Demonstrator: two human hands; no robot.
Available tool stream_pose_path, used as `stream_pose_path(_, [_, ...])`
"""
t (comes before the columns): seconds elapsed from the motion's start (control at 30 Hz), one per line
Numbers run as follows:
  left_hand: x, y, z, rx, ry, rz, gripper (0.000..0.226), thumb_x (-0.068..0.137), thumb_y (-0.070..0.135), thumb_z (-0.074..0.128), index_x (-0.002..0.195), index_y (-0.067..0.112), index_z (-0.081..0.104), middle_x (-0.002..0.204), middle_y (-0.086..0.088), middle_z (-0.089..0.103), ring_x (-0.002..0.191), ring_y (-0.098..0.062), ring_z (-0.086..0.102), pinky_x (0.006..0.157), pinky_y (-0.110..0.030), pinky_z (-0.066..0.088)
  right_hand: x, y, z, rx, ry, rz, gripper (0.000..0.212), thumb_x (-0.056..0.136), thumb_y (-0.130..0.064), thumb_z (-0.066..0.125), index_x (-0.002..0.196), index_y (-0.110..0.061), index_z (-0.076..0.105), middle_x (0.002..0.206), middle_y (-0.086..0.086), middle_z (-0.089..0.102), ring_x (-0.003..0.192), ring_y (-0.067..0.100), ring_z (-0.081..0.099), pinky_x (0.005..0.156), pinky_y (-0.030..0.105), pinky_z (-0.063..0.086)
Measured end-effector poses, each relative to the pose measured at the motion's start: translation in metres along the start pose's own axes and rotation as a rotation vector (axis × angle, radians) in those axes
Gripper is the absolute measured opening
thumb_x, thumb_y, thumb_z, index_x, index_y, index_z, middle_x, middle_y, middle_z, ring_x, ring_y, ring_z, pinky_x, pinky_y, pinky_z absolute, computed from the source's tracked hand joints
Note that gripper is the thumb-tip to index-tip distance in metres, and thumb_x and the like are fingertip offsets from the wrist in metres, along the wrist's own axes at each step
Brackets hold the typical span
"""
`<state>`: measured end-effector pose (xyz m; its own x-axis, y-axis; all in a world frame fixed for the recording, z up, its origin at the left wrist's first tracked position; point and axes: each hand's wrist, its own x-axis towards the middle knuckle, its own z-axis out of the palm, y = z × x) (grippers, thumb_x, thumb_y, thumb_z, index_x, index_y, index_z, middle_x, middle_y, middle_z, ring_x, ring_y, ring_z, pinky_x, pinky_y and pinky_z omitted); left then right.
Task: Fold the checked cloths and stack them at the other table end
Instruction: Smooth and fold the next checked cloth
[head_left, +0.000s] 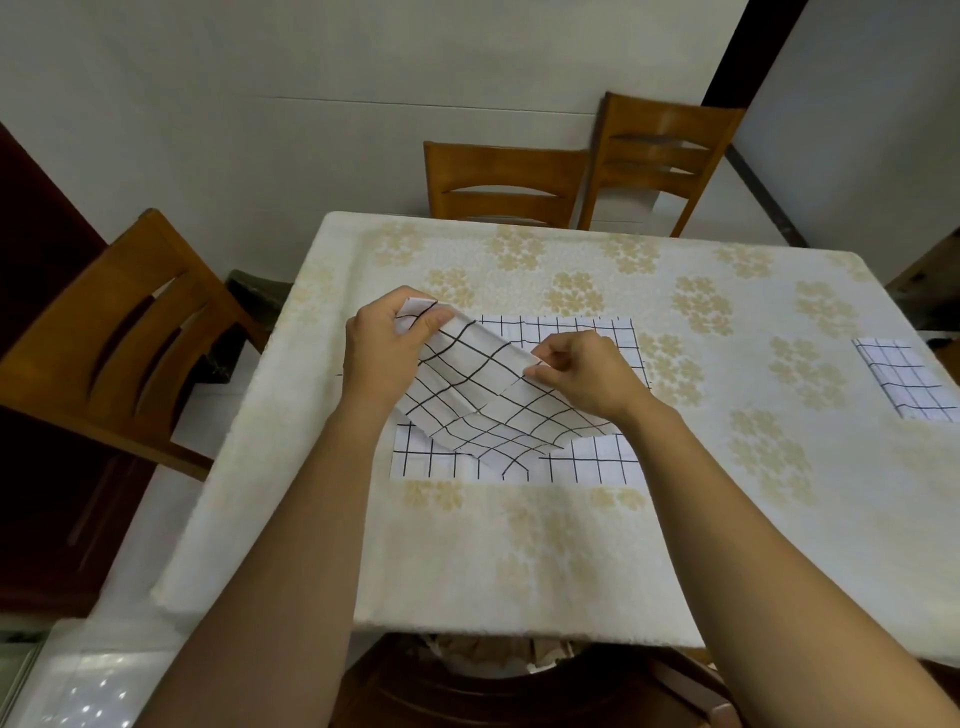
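So that the flap carries over evenly into a fold, the left hand and right hand each pinch a corner of the checked cloth at frame centre, its rest flat on the table; a folded cloth lies far right.

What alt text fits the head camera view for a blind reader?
Two hands hold a checked cloth partly lifted over a table, the left hand gripping a far corner, the right hand pinching an edge. A second checked cloth lies at the table's right end.
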<state>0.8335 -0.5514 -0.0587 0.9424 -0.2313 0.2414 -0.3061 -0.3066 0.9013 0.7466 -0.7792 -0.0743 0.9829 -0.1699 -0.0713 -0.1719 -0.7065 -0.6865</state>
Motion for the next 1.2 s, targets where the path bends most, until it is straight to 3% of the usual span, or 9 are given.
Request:
stream_pose_path(0.17, [0.000,0.006,-0.003,0.044,0.000,0.013,0.010,0.089,0.031,0.075,0.087,0.022,0.072,0.083,0.010,0.071,0.086,-0.009,0.065,0.074,-0.025,0.053,0.001,-0.001,0.002,0.078,-0.009,0.016,0.016,0.086,-0.029,0.077,0.080,-0.015,0.073,0.079,0.001,0.074,0.080,0.020,0.069,0.070,0.029,0.052])
stream_pose_path(0.33, [0.007,0.010,-0.010,0.078,0.005,0.048,0.027,0.088,0.037,0.074,0.080,0.014,0.065,0.073,0.003,0.065,0.073,-0.015,0.057,0.065,-0.035,0.050,0.002,-0.003,-0.001,0.061,0.018,0.010,0.013,0.089,-0.027,0.074,0.082,-0.016,0.072,0.081,0.004,0.072,0.082,0.020,0.068,0.075,0.033,0.054])
stream_pose_path(0.47, [0.009,0.014,-0.011,0.101,0.012,0.083,0.034,0.088,0.043,0.073,0.080,0.012,0.062,0.079,-0.009,0.065,0.080,-0.029,0.058,0.066,-0.042,0.051,0.003,-0.006,-0.004,0.104,0.090,0.026,0.013,0.088,-0.030,0.075,0.079,-0.022,0.071,0.075,-0.006,0.069,0.072,0.014,0.064,0.068,0.030,0.052])
stream_pose_path(0.6, [0.015,0.016,-0.018,0.120,0.029,0.087,0.032,0.087,0.039,0.075,0.072,0.018,0.057,0.069,0.002,0.058,0.068,-0.020,0.051,0.059,-0.035,0.044,-0.001,-0.009,-0.007,0.166,0.024,0.018,0.014,0.086,-0.033,0.077,0.075,-0.026,0.071,0.076,0.001,0.072,0.078,0.028,0.068,0.071,0.039,0.055])
stream_pose_path(0.73, [0.020,0.020,-0.020,0.145,0.035,0.103,0.038,0.088,0.034,0.075,0.064,0.029,0.047,0.057,0.014,0.042,0.057,-0.003,0.040,0.051,-0.014,0.030,-0.002,-0.014,-0.011,0.189,0.091,0.005,0.010,0.089,-0.029,0.074,0.081,-0.023,0.073,0.077,-0.003,0.073,0.079,0.024,0.068,0.072,0.035,0.054])
stream_pose_path(0.83, [0.019,0.017,-0.020,0.157,0.095,0.111,0.009,0.091,0.033,0.072,0.095,0.031,0.064,0.090,0.017,0.064,0.087,0.004,0.056,0.075,-0.014,0.047,-0.004,-0.016,-0.014,0.226,0.037,-0.009,0.012,0.090,-0.031,0.073,0.081,-0.022,0.074,0.080,0.005,0.075,0.072,0.016,0.064,0.070,0.033,0.051])
stream_pose_path(0.93, [0.019,0.004,-0.015,0.208,0.153,0.053,0.051,0.092,0.032,0.070,0.137,0.033,0.048,0.136,0.007,0.056,0.123,-0.014,0.050,0.105,-0.040,0.045,-0.005,-0.017,-0.016,0.254,0.032,-0.014,0.016,0.089,-0.033,0.073,0.082,-0.019,0.075,0.083,0.018,0.072,0.072,0.016,0.061,0.075,0.038,0.053])
stream_pose_path(1.07, [0.005,-0.018,-0.002,0.204,0.077,-0.135,0.066,0.092,0.040,0.069,0.148,0.029,0.036,0.152,0.000,0.041,0.137,-0.025,0.040,0.112,-0.051,0.038,-0.007,-0.025,-0.016,0.385,0.061,-0.009,0.017,0.090,-0.029,0.073,0.086,-0.012,0.076,0.083,0.024,0.071,0.072,0.017,0.060,0.077,0.035,0.052])
stream_pose_path(1.2, [-0.016,-0.035,0.012,0.046,-0.057,-0.396,0.078,0.092,0.053,0.063,0.154,0.023,0.027,0.160,-0.007,0.029,0.143,-0.027,0.036,0.110,-0.037,0.034,-0.008,-0.031,-0.020,0.477,0.106,0.017,0.022,0.094,-0.029,0.068,0.083,-0.009,0.071,0.062,0.007,0.047,0.058,0.015,0.039,0.062,0.026,0.039])
